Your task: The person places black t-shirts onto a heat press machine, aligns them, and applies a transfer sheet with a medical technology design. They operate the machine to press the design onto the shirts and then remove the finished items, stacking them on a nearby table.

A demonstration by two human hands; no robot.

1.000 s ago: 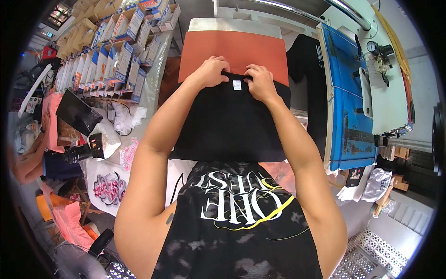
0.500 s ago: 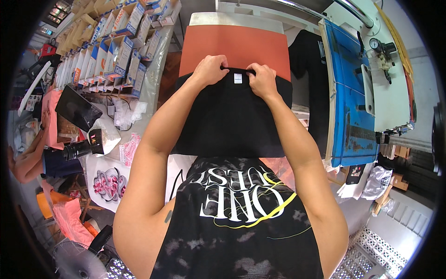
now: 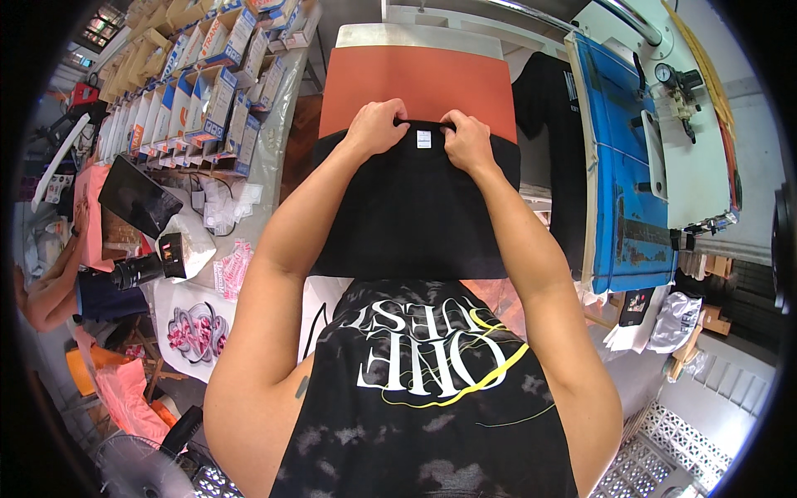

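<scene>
A black T-shirt (image 3: pixel 407 216) lies over a flat board with an orange-red pad (image 3: pixel 415 79), which shows bare beyond the collar. A small white label (image 3: pixel 424 139) sits at the neckline, between my hands. My left hand (image 3: pixel 378 126) pinches the collar edge left of the label. On the other side, my right hand (image 3: pixel 468 139) pinches the same edge, fingers curled and thumb inward. Both forearms rest above the shirt's sides, reaching away from me.
Right of the board, another black shirt (image 3: pixel 558 158) hangs beside a blue press-like machine (image 3: pixel 627 183) with a pressure gauge (image 3: pixel 663 74). At left, a table holds several cardboard boxes (image 3: pixel 207 104), a dark screen (image 3: pixel 139 195) and a camera (image 3: pixel 137 270). A person's arm (image 3: pixel 54 282) shows at far left.
Both hands keep their pinch on the collar and barely move. The view has shifted very slightly; the shirt lies as before.
</scene>
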